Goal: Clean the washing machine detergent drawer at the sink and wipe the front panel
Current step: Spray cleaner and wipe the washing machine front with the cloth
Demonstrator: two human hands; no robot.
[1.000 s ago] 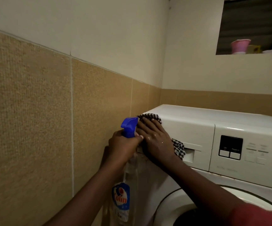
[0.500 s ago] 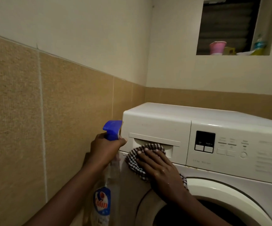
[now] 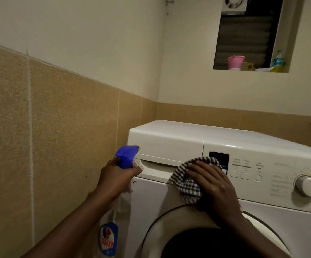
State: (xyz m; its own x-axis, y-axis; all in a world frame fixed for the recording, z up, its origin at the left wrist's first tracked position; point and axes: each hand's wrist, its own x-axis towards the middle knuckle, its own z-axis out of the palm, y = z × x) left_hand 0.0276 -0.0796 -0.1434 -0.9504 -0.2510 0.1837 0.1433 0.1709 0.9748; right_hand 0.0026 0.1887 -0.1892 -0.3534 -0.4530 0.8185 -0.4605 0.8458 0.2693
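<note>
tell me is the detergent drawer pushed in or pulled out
Pushed in: the detergent drawer front sits flush with the control panel beside it, and no tray sticks out.

The right hand (image 3: 212, 185) lies flat on a checked cloth (image 3: 188, 183) against the washing machine (image 3: 169, 135) front. To its right the control panel (image 3: 273, 175) runs flat past low buttons, until the dial (image 3: 305, 185) juts out and blocks a straight sweep. Above it the machine's top is bare and open. Below it the raised door rim (image 3: 162, 222) curves across the way. The left hand (image 3: 119, 177) grips a spray bottle (image 3: 126, 157) that fills the narrow gap between the machine's corner and the tiled wall (image 3: 58, 136) to its left. Little room seems left there, though the dim light hides the depth.
</note>
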